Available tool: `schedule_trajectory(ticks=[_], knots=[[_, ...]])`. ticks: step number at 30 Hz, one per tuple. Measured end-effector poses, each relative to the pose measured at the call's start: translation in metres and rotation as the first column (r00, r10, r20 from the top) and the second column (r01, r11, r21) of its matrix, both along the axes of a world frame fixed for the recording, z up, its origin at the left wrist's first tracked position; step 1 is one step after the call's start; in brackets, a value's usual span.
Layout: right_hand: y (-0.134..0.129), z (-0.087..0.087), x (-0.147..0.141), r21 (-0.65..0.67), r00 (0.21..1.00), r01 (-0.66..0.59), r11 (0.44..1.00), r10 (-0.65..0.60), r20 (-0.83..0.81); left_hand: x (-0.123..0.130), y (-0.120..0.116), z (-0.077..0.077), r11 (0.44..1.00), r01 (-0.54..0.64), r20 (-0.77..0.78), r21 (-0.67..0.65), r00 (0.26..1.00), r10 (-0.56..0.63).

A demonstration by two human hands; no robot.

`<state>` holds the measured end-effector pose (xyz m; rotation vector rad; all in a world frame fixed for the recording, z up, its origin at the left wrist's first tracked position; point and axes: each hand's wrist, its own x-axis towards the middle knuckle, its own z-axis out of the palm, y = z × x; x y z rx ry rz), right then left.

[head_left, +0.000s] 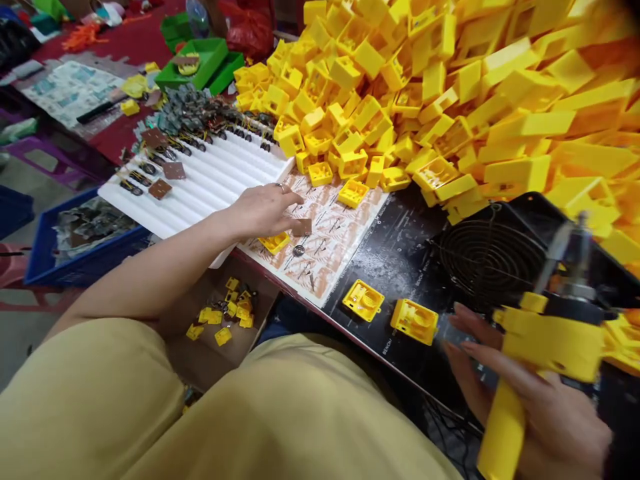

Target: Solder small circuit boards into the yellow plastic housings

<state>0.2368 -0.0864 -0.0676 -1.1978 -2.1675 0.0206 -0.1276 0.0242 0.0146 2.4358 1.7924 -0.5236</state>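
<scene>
My left hand (265, 210) reaches over the patterned mat; its fingertips appear closed on the edge of a brown square circuit board (302, 227). Below that hand lies an open yellow plastic case (274, 243), with a small round silver disc (299, 251) beside it. At the right, my right hand (540, 393) is partly behind a yellow gun-shaped tool (550, 340) with a metal tip pointing up. Its fingers are blurred, stretched left past the tool's handle and apart, not wrapped round it. Two open yellow cases (364, 300) (415, 321) lie left of those fingers.
A big heap of yellow cases (370, 120) covers the back right. Behind the tool sits a black fan grille (490, 257). A white ridged tray (200, 180) holds wired parts and brown boards. Below are a box of yellow pieces (270, 310) and a blue crate (45, 250).
</scene>
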Motion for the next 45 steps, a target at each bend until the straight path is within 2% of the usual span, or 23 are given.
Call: schedule_trajectory(ticks=[3,5,6,8,10,12,14,16,18,20,23,27,28,30,33,36,38,40,42,45], knots=[[0.007,0.001,-0.025,0.010,0.990,-0.136,0.991,0.135,0.049,0.006,0.010,-0.014,0.998,-0.021,0.057,-0.064,0.998,0.025],[0.009,0.004,-0.045,-0.018,0.984,-0.176,0.984,0.177,0.035,0.010,0.016,-0.018,0.993,-0.041,0.206,-0.107,0.977,0.062],[0.010,0.005,-0.055,-0.024,0.980,-0.195,0.981,0.195,0.028,0.011,0.018,-0.018,0.991,-0.044,0.327,-0.128,0.941,0.084],[0.013,0.006,-0.073,-0.027,0.971,-0.238,0.971,0.239,0.027,0.013,0.017,-0.015,0.984,0.010,0.601,-0.178,0.793,0.101],[0.018,0.006,-0.084,-0.030,0.960,-0.274,0.961,0.275,0.052,0.015,0.009,-0.010,0.971,0.154,0.797,-0.185,0.601,0.057],[0.024,0.005,-0.085,-0.027,0.962,-0.262,0.965,0.263,0.074,0.017,-0.003,-0.007,0.934,0.335,0.880,-0.123,0.473,-0.053],[0.029,0.006,-0.077,-0.029,0.976,-0.197,0.980,0.199,0.092,0.017,-0.017,-0.010,0.867,0.499,0.876,-0.015,0.425,-0.229],[0.030,0.009,-0.067,-0.024,0.986,-0.128,0.991,0.130,0.108,0.014,-0.028,-0.019,0.803,0.590,0.811,0.080,0.430,-0.397],[0.028,0.014,-0.061,-0.031,0.987,-0.130,0.991,0.133,0.089,0.007,-0.036,-0.029,0.815,0.565,0.731,0.125,0.503,-0.461],[0.025,0.018,-0.063,-0.067,0.979,-0.197,0.978,0.199,0.032,0.002,-0.041,-0.038,0.862,0.501,0.709,0.080,0.579,-0.403],[0.025,0.019,-0.075,-0.128,0.970,-0.244,0.961,0.244,-0.017,0.001,-0.048,-0.042,0.898,0.440,0.734,-0.022,0.617,-0.284],[0.035,0.010,-0.090,-0.135,0.972,-0.233,0.963,0.235,-0.001,0.017,-0.058,-0.039,0.981,0.187,0.757,-0.051,0.649,-0.084],[0.038,0.007,-0.093,-0.131,0.970,-0.240,0.962,0.242,0.006,0.022,-0.060,-0.040,0.989,0.141,0.751,-0.042,0.657,-0.062],[0.043,0.004,-0.096,-0.113,0.966,-0.252,0.961,0.256,0.027,0.032,-0.063,-0.045,0.993,0.111,0.718,0.032,0.689,-0.100],[0.041,0.004,-0.099,-0.086,0.964,-0.249,0.965,0.256,0.071,0.041,-0.062,-0.055,0.981,0.109,0.681,0.161,0.707,-0.191],[0.028,0.010,-0.097,-0.041,0.972,-0.193,0.980,0.197,0.127,0.041,-0.059,-0.059,0.981,0.128,0.756,0.147,0.625,-0.195],[0.019,0.015,-0.095,0.006,0.975,-0.153,0.988,0.150,0.167,0.040,-0.056,-0.058,0.971,0.205,0.775,0.127,0.590,-0.226],[0.012,0.018,-0.092,0.035,0.974,-0.140,0.989,0.132,0.187,0.040,-0.055,-0.057,0.948,0.291,0.745,0.131,0.602,-0.288],[0.011,0.020,-0.087,0.011,0.972,-0.158,0.987,0.154,0.175,0.041,-0.054,-0.055,0.933,0.329,0.707,0.147,0.625,-0.332],[0.014,0.020,-0.082,-0.153,0.954,-0.267,0.951,0.283,0.095,0.043,-0.054,-0.055,0.931,0.329,0.684,0.159,0.643,-0.344]])
